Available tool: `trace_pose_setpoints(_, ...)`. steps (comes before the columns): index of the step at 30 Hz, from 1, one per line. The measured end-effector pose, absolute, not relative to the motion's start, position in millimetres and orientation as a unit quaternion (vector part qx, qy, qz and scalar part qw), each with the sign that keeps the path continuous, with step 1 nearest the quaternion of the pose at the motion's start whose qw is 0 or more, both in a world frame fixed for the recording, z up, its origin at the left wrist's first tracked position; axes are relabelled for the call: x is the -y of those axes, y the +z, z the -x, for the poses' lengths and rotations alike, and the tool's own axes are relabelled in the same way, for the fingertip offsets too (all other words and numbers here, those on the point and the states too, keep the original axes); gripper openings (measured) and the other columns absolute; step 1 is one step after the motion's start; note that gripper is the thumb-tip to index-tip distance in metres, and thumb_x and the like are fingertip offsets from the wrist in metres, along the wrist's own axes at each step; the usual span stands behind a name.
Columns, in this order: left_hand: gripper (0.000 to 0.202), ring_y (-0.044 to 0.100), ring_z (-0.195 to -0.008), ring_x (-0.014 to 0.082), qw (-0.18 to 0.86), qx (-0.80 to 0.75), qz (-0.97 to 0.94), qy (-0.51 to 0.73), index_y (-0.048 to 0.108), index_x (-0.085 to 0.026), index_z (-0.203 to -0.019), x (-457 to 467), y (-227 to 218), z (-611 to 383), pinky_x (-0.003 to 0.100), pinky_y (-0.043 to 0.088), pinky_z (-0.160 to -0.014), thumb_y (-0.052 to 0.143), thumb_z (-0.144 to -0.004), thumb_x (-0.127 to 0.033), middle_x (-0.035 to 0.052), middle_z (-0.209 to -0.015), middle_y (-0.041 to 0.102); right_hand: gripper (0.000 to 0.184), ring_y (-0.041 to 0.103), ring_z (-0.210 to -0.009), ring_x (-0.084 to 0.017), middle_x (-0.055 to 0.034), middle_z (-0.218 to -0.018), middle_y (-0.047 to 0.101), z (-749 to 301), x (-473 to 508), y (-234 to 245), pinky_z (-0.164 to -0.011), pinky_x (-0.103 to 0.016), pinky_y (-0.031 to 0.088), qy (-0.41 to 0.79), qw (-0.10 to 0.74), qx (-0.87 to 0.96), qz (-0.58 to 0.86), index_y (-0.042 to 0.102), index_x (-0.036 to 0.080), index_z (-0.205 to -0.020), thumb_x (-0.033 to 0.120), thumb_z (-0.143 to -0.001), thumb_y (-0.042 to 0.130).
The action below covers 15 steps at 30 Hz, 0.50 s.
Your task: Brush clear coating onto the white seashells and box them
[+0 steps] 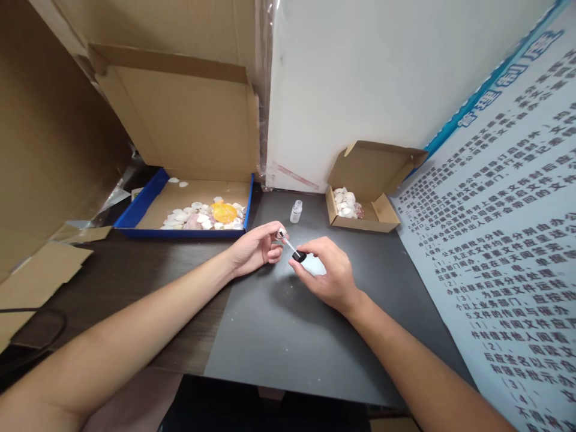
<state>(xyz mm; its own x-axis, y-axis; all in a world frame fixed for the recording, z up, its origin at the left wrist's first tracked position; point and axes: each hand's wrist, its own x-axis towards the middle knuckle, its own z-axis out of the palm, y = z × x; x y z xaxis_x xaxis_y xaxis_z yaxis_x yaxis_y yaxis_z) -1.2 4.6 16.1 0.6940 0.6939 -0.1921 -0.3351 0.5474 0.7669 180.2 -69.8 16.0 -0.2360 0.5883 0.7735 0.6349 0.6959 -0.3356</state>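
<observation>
Between the thumb and fingers of my left hand (256,249) is a small shell (281,234), pinkish and white. My right hand (330,270) pinches the black cap of a brush applicator (299,256). Its thin pale stem points up and left, and the tip touches or nearly touches the shell; I cannot tell which. A small clear bottle (296,211) with a printed label stands uncapped on the dark mat, just beyond my hands.
At the back left, a blue-edged cardboard box (148,210) lies open with many white shells (198,216) and an orange shell (224,212). A smaller open box (364,224) with white shells (345,203) stands at the right. Boards wall in the back, and a printed poster (508,210) the right.
</observation>
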Motion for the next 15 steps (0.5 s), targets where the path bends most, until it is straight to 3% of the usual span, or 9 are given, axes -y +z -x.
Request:
trace_pose_setpoints(9,0.013,0.046,-0.048,0.0077,0.861,-0.226,-0.348,0.295,0.058,-0.015,-0.080,-6.3,16.1,1.9,0.022,0.034,-0.048,0.058,-0.084,-0.027,0.0027,-0.078,0.059,0.017,0.066,-0.075,-0.019,-0.0037,-0.083,0.070,-179.6,70.1,17.2,-0.068,-0.032,0.054,-0.029,0.487,0.782,0.387,0.061,0.022,-0.100,0.020,-0.084,0.067)
trace_pose_setpoints(15,0.010,0.046,-0.047,0.0092,0.863,-0.215,-0.345,0.300,0.060,-0.014,-0.079,-9.4,14.4,3.8,0.023,0.035,-0.048,0.053,-0.073,-0.017,0.0037,-0.072,0.057,0.016,0.064,-0.073,-0.019,-0.0047,-0.082,0.070,-180.0,69.8,16.0,-0.067,-0.033,0.054,-0.043,0.486,0.777,0.397,0.060,0.021,-0.099,0.020,-0.085,0.067)
